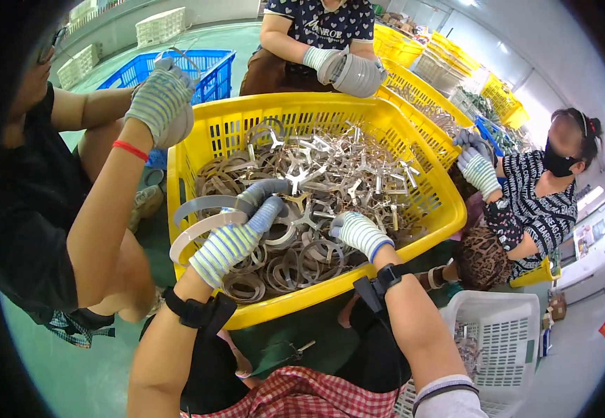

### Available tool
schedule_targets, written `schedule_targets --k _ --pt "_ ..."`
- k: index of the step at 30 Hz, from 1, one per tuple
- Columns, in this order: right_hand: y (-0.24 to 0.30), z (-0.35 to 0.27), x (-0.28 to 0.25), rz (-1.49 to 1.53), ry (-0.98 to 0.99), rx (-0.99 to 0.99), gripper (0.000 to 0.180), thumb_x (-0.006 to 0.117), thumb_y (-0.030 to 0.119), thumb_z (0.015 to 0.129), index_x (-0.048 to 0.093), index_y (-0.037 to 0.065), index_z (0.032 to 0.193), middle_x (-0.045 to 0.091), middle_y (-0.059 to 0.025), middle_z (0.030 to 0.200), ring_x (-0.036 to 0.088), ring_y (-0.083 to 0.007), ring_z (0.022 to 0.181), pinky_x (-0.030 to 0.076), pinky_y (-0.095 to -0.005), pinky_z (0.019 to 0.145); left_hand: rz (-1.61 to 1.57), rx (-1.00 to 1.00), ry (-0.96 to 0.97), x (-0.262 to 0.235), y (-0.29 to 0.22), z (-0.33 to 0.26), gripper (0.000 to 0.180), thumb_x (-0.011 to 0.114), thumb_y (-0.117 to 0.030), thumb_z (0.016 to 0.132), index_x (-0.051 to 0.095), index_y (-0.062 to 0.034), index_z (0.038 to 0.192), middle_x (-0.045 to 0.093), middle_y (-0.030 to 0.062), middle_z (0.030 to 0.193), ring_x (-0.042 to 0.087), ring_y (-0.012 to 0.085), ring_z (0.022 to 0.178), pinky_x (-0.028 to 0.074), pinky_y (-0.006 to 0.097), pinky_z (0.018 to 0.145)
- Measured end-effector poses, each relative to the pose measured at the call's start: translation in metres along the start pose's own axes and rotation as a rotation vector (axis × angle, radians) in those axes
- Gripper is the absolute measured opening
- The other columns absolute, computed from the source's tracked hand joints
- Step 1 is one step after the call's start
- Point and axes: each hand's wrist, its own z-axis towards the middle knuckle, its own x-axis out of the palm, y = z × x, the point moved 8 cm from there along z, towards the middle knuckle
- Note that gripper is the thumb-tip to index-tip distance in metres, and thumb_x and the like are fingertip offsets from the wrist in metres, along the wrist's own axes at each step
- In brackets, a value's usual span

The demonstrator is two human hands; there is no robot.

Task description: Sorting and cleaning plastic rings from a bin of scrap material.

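My left hand [229,247], in a striped knit glove, is closed around flat metal rings at the left part of the yellow basket. One pale metal ring [201,233] arcs out past the glove, with a greyer ring [208,203] above it. My right hand [361,233], gloved the same way, reaches over the basket's near right part. Its fingers are curled down at the heap, and what they hold is hidden. Y-shaped metal pieces [304,217] lie between my hands. Loose rings [285,268] are piled below them, against the near wall.
The yellow basket [316,301] has a raised rim. Gloved co-workers sit left, opposite and right; the one opposite holds a stack of rings [358,74]. A blue crate [212,73] stands behind left, a white crate [504,334] by my right arm. More yellow baskets [421,90] line the back right.
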Motion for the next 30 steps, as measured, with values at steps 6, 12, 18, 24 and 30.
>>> schedule_targets --k 6,12,18,24,30 --pt "0.012 -0.007 -0.015 0.06 -0.143 -0.072 0.029 0.06 0.025 0.084 0.066 0.01 0.108 0.065 -0.0162 0.106 0.06 -0.0336 0.1 0.047 -0.0406 0.089 0.027 -0.01 0.001 -0.002 0.007 0.002 0.035 0.048 -0.024 0.096 0.05 -0.0048 0.125 0.059 0.0008 0.096 0.05 0.005 0.083 0.04 0.018 0.07" --pt "0.026 0.0 -0.001 0.111 -0.066 -0.217 0.027 0.06 0.021 0.084 0.066 0.011 0.108 0.066 -0.0154 0.103 0.061 -0.0328 0.098 0.047 -0.0402 0.089 0.076 0.053 0.004 -0.001 0.005 0.007 0.034 0.048 -0.023 0.096 0.05 -0.0045 0.125 0.06 -0.0003 0.094 0.049 0.004 0.074 0.04 0.019 0.065" --pt "0.044 -0.005 -0.009 0.024 -0.116 -0.29 0.023 0.058 0.02 0.084 0.068 0.007 0.101 0.066 -0.0181 0.097 0.062 -0.0342 0.094 0.048 -0.0409 0.085 0.005 -0.009 0.001 0.002 0.007 0.007 0.033 0.047 -0.024 0.096 0.051 -0.0055 0.124 0.06 0.0 0.09 0.047 0.0028 0.07 0.039 0.018 0.06" --pt "0.047 -0.022 -0.036 0.145 -0.091 -0.35 0.023 0.057 0.019 0.083 0.067 0.005 0.099 0.066 -0.0203 0.092 0.063 -0.036 0.088 0.049 -0.041 0.081 0.099 -0.021 0.006 -0.011 0.011 0.008 0.032 0.047 -0.024 0.096 0.052 -0.0058 0.123 0.06 0.0001 0.091 0.046 0.0027 0.069 0.039 0.018 0.06" --pt "0.032 -0.056 -0.067 0.591 -0.144 -0.373 0.024 0.056 0.018 0.089 0.065 0.0 0.102 0.069 -0.0124 0.092 0.065 -0.0225 0.086 0.051 -0.0336 0.078 0.325 0.051 -0.046 -0.028 0.039 0.015 0.037 0.052 -0.024 0.093 0.051 -0.005 0.125 0.061 0.005 0.105 0.056 0.0115 0.083 0.045 0.026 0.071"
